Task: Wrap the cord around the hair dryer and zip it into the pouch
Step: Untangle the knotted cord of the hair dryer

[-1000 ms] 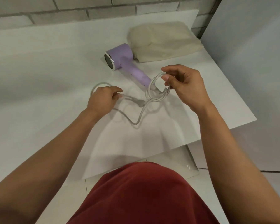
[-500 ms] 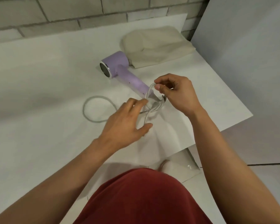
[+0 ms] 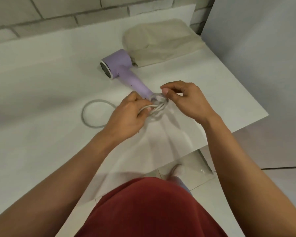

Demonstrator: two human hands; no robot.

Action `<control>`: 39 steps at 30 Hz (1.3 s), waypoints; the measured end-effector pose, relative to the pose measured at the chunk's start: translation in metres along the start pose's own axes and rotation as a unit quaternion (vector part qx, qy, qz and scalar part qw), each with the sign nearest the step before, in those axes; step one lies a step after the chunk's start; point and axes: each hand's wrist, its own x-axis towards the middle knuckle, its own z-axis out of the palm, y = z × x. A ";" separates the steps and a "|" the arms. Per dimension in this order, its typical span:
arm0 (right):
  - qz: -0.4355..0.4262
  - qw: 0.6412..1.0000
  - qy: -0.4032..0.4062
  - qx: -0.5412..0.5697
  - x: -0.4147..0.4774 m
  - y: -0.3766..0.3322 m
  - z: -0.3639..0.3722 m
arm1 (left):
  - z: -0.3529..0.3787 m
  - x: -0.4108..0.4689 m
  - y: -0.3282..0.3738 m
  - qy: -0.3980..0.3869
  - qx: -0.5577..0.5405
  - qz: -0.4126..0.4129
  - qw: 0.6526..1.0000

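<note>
Gripping cord (image 3: 156, 109) coils now, left hand (image 3: 128, 117), no longer open; right hand (image 3: 183, 98) still pinching them

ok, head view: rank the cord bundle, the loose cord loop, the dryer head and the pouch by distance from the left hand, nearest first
1. cord bundle: in the left hand, at the handle's end.
2. loose cord loop: on the table, left of that hand.
3. dryer head: beyond the hand.
4. pouch: farthest, back right.
</note>
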 end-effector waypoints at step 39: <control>-0.194 0.970 0.115 -0.092 -0.001 -0.032 0.025 | -0.051 0.033 -0.008 0.111 -0.032 0.046 0.992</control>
